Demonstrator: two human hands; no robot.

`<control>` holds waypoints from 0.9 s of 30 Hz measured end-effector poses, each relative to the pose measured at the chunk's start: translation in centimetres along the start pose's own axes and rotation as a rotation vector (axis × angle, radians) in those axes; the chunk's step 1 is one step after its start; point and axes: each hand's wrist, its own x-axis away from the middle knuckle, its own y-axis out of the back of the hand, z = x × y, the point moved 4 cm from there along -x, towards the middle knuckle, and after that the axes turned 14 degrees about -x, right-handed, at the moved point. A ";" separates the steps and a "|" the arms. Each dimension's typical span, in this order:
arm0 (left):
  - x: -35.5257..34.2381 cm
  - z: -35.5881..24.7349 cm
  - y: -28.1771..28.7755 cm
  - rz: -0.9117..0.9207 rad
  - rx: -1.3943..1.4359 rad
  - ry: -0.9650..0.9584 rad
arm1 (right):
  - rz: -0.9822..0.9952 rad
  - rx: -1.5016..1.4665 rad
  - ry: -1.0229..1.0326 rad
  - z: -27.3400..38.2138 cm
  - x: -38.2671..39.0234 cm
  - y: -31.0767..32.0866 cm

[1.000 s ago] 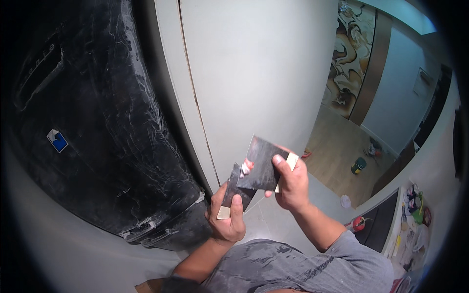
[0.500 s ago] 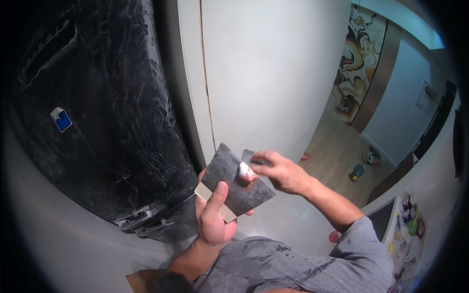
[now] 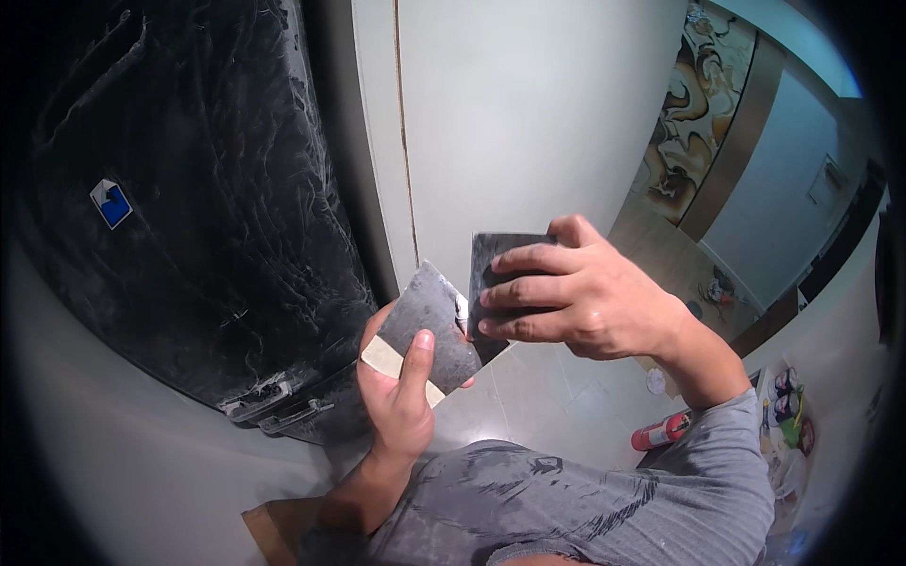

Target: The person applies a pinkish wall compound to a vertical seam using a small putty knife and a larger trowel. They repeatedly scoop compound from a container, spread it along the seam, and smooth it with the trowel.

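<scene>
My left hand [image 3: 401,406] grips a wide grey putty scraper [image 3: 429,316] by its cream-coloured back strip, thumb on top and fingers underneath. On the blade's right side sits a dab of white putty [image 3: 461,311] with a reddish smear below it, partly covered now. My right hand [image 3: 595,302] holds a second, darker scraper blade [image 3: 485,253], fingers spread over its face. This blade's lower left edge overlaps the first blade by the putty; whether it touches the putty I cannot tell.
A pale wall panel [image 3: 528,123] with a brown vertical seam [image 3: 401,113] stands ahead. At left is a large black plastic-wrapped appliance [image 3: 217,217]. A red fire extinguisher [image 3: 661,431] stands on the floor at lower right, beside a cluttered shelf [image 3: 769,429]. A cardboard box [image 3: 283,528] is at lower left.
My right hand has raised and turned its blade, so the dark face shows. It now hides much of the putty. The left scraper has shifted slightly left, and the view has moved a little.
</scene>
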 end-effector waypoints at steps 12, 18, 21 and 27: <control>0.2 0.3 0.2 0.005 -0.089 0.039 | 0.105 0.033 -0.020 0.6 -0.4 -0.3; 0.1 0.6 -0.3 0.035 -0.114 0.083 | 0.087 -0.011 -0.042 0.6 0.0 0.0; 0.1 0.7 -0.5 0.030 -0.159 0.065 | 0.024 0.025 -0.035 0.8 0.2 0.7; 0.0 0.8 -1.1 0.033 -0.172 0.060 | 0.055 -0.004 -0.038 0.8 0.5 0.0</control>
